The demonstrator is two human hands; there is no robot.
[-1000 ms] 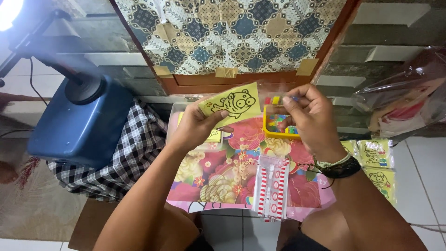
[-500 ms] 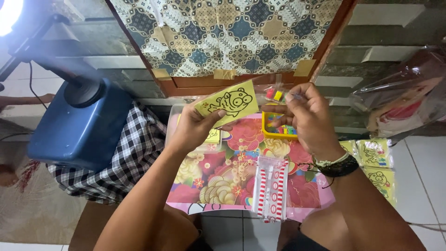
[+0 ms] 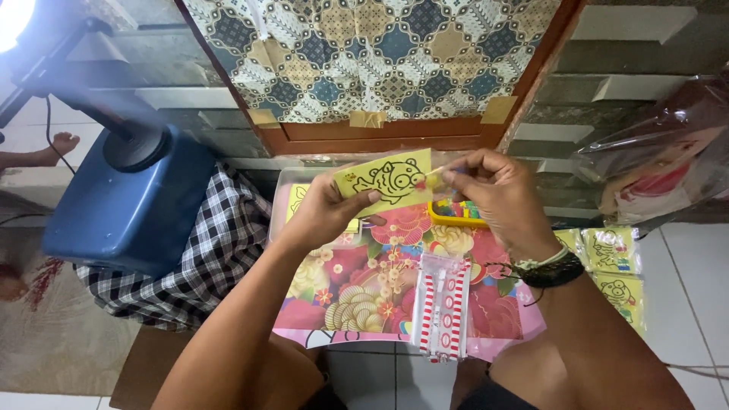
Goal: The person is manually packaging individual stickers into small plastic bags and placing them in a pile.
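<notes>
- Far left: a blue container (image 3: 129, 201) with a dark stand rising from it; a black-and-white checked cloth (image 3: 197, 258) is draped beside it. A bare foot (image 3: 53, 148) of another person shows at the left edge.
- Left hand (image 3: 323, 212): grip clamped on the yellow card (image 3: 383, 181), thumb on the face, fingers behind. The card bears a black outline drawing of a cartoon animal and is held tilted above the worktop, near the middle of the view.
- Right hand (image 3: 497, 193): fingers pinched together on a thin stick (image 3: 431, 173) whose tip touches the card's right edge, at the drawing.
- Step in hand, as judged: working a small part of the drawing with the stick tip. The next move would call for a steady card and fine tip control, since the outlined area is small.
- Below the hands: a yellow tray (image 3: 456, 216) of coloured bits, partly hidden by the right hand; a clear packet with red and white stripes (image 3: 444, 304) lies nearer the person.
- Surface: a low worktop covered with a floral sheet (image 3: 364, 292) in pink, red and gold.
- Right: more yellow cards (image 3: 615, 266) on the tiled floor (image 3: 683, 296); a crumpled clear plastic bag (image 3: 661, 167) above them.
- Room: a patterned fabric panel (image 3: 372, 53) in a wooden frame stands behind.
</notes>
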